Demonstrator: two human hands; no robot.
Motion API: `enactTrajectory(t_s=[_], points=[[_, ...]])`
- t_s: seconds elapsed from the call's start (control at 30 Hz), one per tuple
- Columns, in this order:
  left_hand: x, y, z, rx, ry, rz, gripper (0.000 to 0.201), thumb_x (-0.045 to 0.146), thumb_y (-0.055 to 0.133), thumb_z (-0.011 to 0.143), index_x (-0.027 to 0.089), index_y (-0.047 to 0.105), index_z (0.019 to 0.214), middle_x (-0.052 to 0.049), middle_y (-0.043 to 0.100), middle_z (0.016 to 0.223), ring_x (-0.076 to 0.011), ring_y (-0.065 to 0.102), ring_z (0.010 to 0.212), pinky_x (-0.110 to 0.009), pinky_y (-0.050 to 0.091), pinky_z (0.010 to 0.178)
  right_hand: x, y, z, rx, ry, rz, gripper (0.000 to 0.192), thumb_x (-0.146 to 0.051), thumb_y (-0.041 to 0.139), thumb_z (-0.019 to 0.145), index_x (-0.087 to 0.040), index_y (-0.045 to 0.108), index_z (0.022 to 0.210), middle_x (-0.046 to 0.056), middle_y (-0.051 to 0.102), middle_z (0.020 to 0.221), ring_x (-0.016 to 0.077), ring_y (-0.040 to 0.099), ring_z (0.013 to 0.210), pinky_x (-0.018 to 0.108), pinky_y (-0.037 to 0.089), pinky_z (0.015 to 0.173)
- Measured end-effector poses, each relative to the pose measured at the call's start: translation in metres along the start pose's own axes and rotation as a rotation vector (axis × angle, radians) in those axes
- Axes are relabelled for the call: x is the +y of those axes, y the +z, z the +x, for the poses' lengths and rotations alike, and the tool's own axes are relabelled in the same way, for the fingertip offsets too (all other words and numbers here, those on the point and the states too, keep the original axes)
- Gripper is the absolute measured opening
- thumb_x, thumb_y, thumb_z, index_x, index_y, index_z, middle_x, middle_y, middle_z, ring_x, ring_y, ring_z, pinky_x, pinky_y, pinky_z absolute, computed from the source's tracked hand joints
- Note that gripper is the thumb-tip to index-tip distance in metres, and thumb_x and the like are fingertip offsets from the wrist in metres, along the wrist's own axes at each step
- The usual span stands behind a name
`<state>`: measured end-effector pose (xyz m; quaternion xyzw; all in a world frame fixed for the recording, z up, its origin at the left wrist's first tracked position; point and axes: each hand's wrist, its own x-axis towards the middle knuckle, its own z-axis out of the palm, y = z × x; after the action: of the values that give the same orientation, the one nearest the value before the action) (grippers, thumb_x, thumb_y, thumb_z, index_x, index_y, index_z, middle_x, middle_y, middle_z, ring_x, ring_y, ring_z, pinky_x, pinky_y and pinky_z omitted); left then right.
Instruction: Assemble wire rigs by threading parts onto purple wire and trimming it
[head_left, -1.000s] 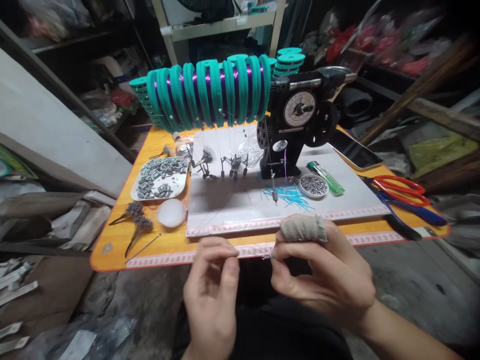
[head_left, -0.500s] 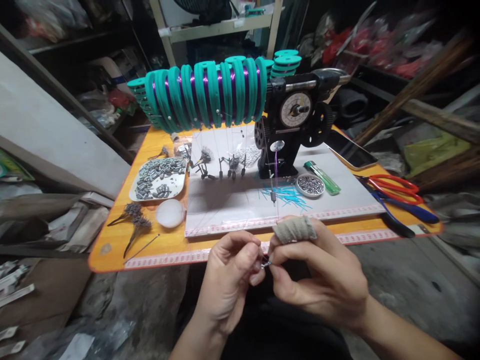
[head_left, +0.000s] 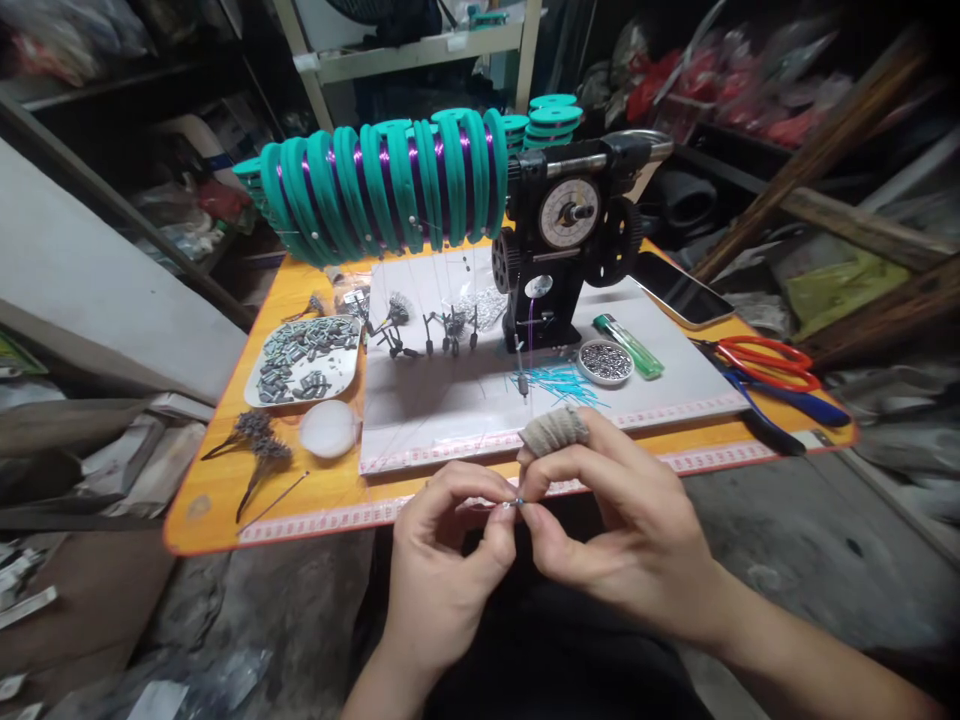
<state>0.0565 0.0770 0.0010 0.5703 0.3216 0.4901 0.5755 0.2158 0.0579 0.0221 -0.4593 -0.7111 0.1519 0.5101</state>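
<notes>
In front of the table edge, my left hand (head_left: 452, 552) is closed in a pinch, thumb and index finger on one end of a tiny shiny piece that looks like a fishing swivel (head_left: 513, 503). Its other end sits between the thumb and index finger of my right hand (head_left: 611, 505). A cloth wrap (head_left: 555, 430) covers one of my right fingers. Thin line hangs just beyond, with a dark sinker (head_left: 523, 388) on it. My fingertips partly hide the small piece.
Teal spools of purple line (head_left: 386, 185) hang on a black winding machine (head_left: 547, 290). Around it are a tray of grey sinkers (head_left: 352, 372), a dish of small metal parts (head_left: 604, 380), blue strips (head_left: 559, 384), a green lighter (head_left: 630, 345), pliers (head_left: 780, 400), red-handled scissors (head_left: 772, 362) and a phone (head_left: 682, 290).
My left thumb and index finger have shifted into a flatter, fingertip pinch, and the small piece now lies level between both hands. The whole view has shifted slightly.
</notes>
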Motion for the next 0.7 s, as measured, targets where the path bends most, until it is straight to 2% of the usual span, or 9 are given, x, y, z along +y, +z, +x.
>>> enactTrajectory(t_s=[0.23, 0.37, 0.47, 0.57, 0.7], points=[[-0.003, -0.001, 0.000, 0.034, 0.033, 0.057, 0.009, 0.014, 0.067, 0.084, 0.022, 0.069, 0.086, -0.001, 0.066, 0.085, -0.0126, 0.064, 0.083, -0.021, 0.054, 0.075, 0.000, -0.002, 0.001, -0.069, 0.026, -0.003, 0.012, -0.007, 0.063, 0.078, -0.017, 0.059, 0.083, 0.000, 0.048, 0.079, 0.0123, 0.050, 0.073, 0.026, 0.042, 0.062], [-0.006, -0.003, -0.006, 0.089, -0.034, 0.081, 0.008, 0.016, 0.070, 0.083, 0.023, 0.074, 0.084, 0.000, 0.072, 0.081, -0.0112, 0.066, 0.072, -0.019, 0.055, 0.066, 0.002, 0.001, 0.001, -0.116, 0.019, -0.034, 0.013, -0.004, 0.059, 0.078, -0.016, 0.058, 0.084, 0.001, 0.047, 0.079, 0.0116, 0.050, 0.070, 0.024, 0.044, 0.059], [-0.007, -0.003, -0.010, 0.176, -0.079, 0.089, 0.012, 0.016, 0.074, 0.080, 0.025, 0.077, 0.088, 0.000, 0.076, 0.082, -0.0123, 0.070, 0.072, -0.020, 0.058, 0.069, 0.004, 0.005, -0.002, -0.102, -0.055, -0.119, 0.011, -0.004, 0.057, 0.080, -0.014, 0.059, 0.084, 0.003, 0.049, 0.079, 0.0140, 0.051, 0.072, 0.026, 0.046, 0.060], [-0.008, 0.001, -0.011, 0.219, -0.095, 0.084, 0.022, 0.017, 0.077, 0.076, 0.028, 0.077, 0.095, 0.001, 0.077, 0.089, -0.0133, 0.072, 0.079, -0.020, 0.059, 0.073, 0.005, 0.008, -0.007, -0.103, -0.170, -0.262, 0.006, -0.007, 0.057, 0.085, -0.012, 0.060, 0.087, 0.007, 0.052, 0.080, 0.0190, 0.052, 0.077, 0.034, 0.050, 0.066], [-0.009, 0.006, -0.010, 0.235, 0.013, 0.133, 0.013, 0.016, 0.076, 0.077, 0.026, 0.077, 0.086, 0.001, 0.076, 0.087, -0.0133, 0.071, 0.081, -0.021, 0.058, 0.074, 0.004, 0.009, -0.010, -0.104, -0.362, -0.407, 0.009, -0.009, 0.060, 0.087, -0.011, 0.060, 0.095, 0.009, 0.057, 0.082, 0.0234, 0.056, 0.086, 0.045, 0.053, 0.084]])
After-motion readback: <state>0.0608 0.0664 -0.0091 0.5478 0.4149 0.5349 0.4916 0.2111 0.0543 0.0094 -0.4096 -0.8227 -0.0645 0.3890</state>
